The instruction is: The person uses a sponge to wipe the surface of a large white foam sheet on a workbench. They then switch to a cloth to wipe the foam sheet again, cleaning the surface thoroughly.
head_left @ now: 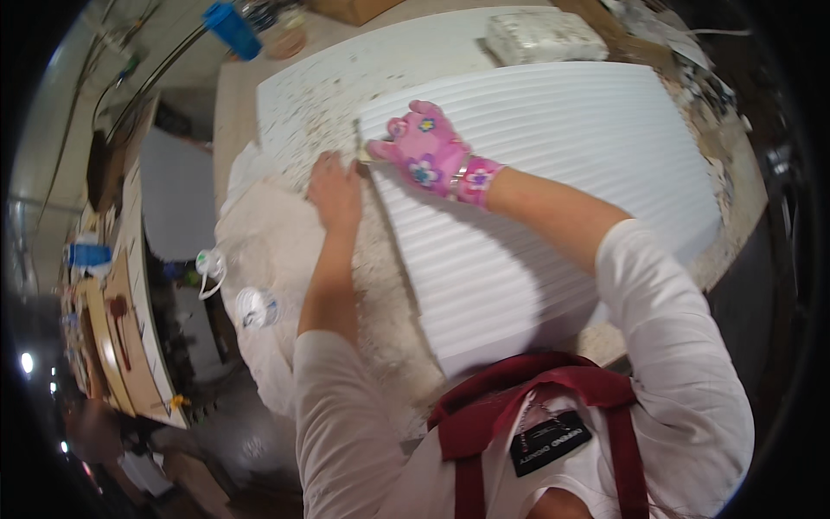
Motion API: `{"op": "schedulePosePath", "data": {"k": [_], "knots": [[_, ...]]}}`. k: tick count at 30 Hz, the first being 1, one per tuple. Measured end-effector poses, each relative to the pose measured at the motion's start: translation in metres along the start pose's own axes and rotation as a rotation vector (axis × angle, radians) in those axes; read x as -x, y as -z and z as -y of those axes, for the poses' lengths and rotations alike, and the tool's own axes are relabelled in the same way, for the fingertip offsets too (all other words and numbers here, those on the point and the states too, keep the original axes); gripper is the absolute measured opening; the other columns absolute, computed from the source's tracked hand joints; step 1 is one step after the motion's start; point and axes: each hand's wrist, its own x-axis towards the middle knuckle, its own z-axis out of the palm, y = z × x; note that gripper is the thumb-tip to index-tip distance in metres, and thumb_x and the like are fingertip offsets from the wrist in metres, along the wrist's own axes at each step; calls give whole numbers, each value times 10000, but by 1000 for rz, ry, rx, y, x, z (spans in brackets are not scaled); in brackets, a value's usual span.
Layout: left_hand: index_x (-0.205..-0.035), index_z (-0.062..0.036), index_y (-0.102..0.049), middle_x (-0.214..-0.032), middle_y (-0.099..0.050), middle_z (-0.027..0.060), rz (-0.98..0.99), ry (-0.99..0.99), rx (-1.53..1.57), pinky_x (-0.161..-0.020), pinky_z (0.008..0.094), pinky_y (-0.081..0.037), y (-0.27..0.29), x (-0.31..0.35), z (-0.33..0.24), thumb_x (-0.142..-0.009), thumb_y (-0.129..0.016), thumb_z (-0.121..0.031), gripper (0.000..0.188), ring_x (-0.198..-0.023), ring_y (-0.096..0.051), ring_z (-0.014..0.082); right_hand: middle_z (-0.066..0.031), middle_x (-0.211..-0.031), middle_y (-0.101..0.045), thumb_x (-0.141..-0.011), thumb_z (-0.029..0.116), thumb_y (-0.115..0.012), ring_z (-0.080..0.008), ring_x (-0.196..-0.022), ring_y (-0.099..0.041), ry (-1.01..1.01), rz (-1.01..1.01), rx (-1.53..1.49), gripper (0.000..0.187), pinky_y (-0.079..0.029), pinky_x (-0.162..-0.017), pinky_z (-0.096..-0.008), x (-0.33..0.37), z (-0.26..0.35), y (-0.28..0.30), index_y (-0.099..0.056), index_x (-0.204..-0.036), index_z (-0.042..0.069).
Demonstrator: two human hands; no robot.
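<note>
A white panel with raised parallel ribs lies on the table in front of me. My right hand, in a pink flowered glove, is at the panel's far left corner, closed on a small pale-yellow piece that presses against the edge. Most of that piece is hidden by the glove, so its kind is unclear. Bare, my left hand rests just left of the same edge, its fingers stretched forward over the dusty surface and close to the yellow piece.
Dark crumbs dot a flat white sheet behind the panel. A wrapped white block stands at the back, a blue cup at back left. Beside my left arm lie a pale cloth and a clear plastic bottle. Scraps line the right edge.
</note>
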Motion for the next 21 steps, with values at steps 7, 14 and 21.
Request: {"op": "schedulePosePath", "data": {"k": [7,14,21], "knots": [[-1249,-72,-547,-1356,-475,121,5,-11,40,-1007,476,-334,6,1,0,-942,-520,-336,406,-1283,-405,285,-136,-991,-638,-925,274,-510,-299,-1009,-600,-346,92,-150,267,-375,-1019,-419,69,-34,2,-604,-1149,165],[-1246,-86,-553,-1358,-474,118,-14,-36,-23,-1003,481,-336,2,0,-7,-935,-524,-355,412,-1274,-411,286,-107,-869,-617,-822,101,-593,-265,-729,-608,-481,-139,262,302,-482,-706,-389,185,-186,72,-622,-1103,209],[-1224,-93,-564,-1321,-493,96,-45,-67,-5,-989,470,-350,2,1,-11,-905,-570,-347,408,-1247,-431,272,-51,-762,-590,-818,120,-643,-176,-708,-583,-298,-232,264,234,-475,-583,-320,169,-172,54,-647,-1041,188]]}}
